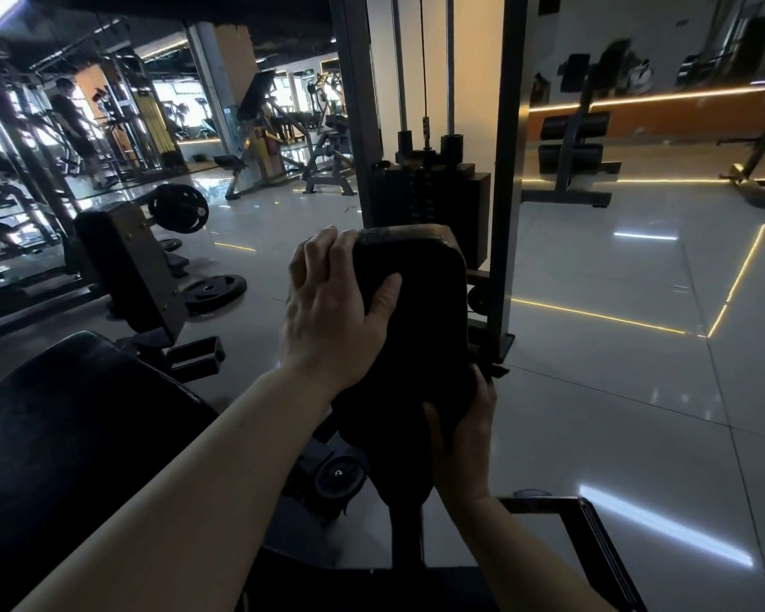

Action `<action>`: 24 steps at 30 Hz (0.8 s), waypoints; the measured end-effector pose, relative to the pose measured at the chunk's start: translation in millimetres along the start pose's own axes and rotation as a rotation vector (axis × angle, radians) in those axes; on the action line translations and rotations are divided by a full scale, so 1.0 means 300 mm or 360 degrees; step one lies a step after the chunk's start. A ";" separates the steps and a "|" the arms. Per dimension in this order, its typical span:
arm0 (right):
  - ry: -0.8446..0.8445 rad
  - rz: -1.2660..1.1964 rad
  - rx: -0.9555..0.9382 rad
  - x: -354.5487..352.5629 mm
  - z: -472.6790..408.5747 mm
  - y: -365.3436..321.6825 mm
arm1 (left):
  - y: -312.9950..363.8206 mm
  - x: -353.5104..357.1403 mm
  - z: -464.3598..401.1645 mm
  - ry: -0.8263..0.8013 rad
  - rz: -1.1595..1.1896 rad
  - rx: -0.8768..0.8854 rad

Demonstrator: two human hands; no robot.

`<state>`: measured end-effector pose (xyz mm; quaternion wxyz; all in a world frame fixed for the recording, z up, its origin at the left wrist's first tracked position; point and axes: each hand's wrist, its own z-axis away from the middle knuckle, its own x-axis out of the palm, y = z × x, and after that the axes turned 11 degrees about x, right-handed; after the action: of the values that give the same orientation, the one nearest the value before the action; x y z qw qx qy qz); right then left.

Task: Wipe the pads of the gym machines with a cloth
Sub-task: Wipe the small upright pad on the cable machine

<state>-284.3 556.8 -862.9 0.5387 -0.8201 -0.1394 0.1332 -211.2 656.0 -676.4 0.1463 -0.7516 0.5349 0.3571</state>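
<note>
Left hand (332, 311) grips the black pad (416, 320) at its top-left corner, fingers curled over the upper edge, thumb across the face. Right hand (462, 439) holds the pad's lower right edge w/ a dark cloth (489, 373) bunched at the fingertips. Pad stands upright just in front of the weight stack (429, 196). Black seat (63, 435) at bottom-left. Plates (213, 289) on the floor, left.

Both hands (327, 302) – on pad (420, 311)
</note>
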 end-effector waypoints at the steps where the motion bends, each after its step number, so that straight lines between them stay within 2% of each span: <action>1: 0.0028 0.0008 -0.0003 0.001 -0.013 -0.017 | 0.000 -0.002 -0.001 -0.0001 0.0003 -0.0001; 7: 0.0449 0.0076 -0.0566 0.035 -0.185 -0.311 | 0.001 0.004 0.002 0.0026 0.0018 0.0004; 11: 0.0659 0.0304 -0.0627 0.084 -0.240 -0.418 | -0.003 0.006 0.001 0.0095 0.0065 -0.0001; 14: 0.0598 0.0442 -0.0627 0.078 -0.178 -0.313 | -0.009 0.009 0.002 0.0094 0.0077 0.0027; 20: 0.0288 0.0563 -0.0541 0.054 -0.015 -0.016 | -0.011 0.009 0.004 0.0087 0.0074 0.0034; 24: 0.0087 0.0540 -0.0552 0.005 0.006 0.051 | -0.007 -0.002 0.003 0.0021 0.0097 -0.0010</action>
<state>-282.2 552.9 -877.9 0.3634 -0.9153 -0.0059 0.1736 -209.7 657.8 -677.1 0.1295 -0.7378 0.5575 0.3579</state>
